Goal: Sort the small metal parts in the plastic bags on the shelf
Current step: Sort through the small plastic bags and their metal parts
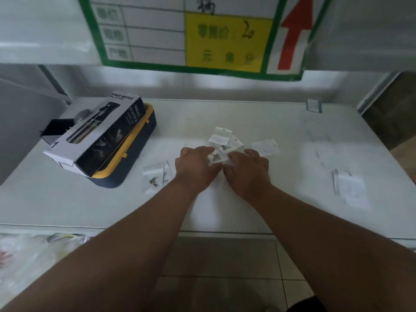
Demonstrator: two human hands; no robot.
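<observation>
Reaching into the middle of the shelf (pixel 292 136), both hands meet at a heap of small bags (pixel 221 143); left hand (pixel 195 163) and right hand (pixel 247 170) seem to pinch them, though fingertips are hidden. Slippery plastic could slide, mixing bags with the pile at near left (pixel 157 176).

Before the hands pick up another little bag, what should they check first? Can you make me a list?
1. Both hands at the pile: ok. Left hand and right hand rest on the middle pile of bags.
2. One single bag held: cannot tell, the fingers hide it.
3. Sorted bag kept apart: ok. The bag with metal parts lies alone, left of the hands.
4. Other bags within view: ok. One flat bag just right of the pile, another farther right.
5. Spray bottle box out of the way: ok, far left.
</observation>
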